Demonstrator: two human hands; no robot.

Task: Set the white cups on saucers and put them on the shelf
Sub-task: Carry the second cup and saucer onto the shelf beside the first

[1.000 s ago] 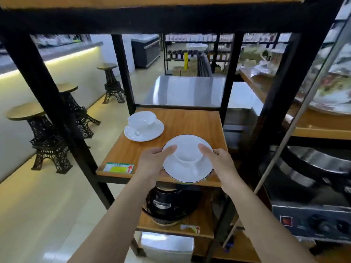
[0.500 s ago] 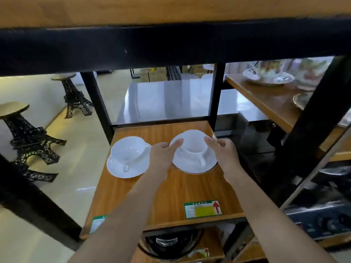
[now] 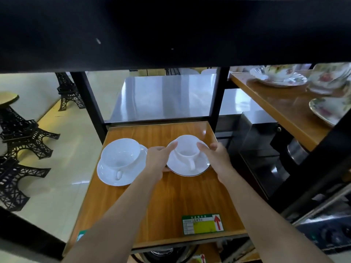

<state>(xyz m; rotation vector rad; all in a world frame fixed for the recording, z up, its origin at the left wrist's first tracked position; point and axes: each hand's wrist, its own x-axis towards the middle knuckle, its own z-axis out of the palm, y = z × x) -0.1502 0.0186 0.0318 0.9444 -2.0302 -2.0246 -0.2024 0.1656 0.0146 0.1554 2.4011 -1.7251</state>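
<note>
Two sets on shelf (image 3: 171, 205); centre-frame saucer (image 3: 182, 168) with cup (image 3: 187, 149) pinched by left hand (image 3: 157, 164), right hand (image 3: 216, 158). We'd lower flat, release both sides together, clear of left cup (image 3: 119, 154).

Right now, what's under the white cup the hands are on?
The white cup sits on a dark-rimmed saucer, which rests on the wooden shelf. The left hand hides the saucer's left edge; the saucer's centre under the cup is covered.

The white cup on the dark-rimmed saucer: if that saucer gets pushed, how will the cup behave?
The white cup looks glazed and rests loose on the dark-rimmed saucer, so it may slide. Probably fragile, rigid ceramic. Its wide bowl probably resists tipping.
</note>
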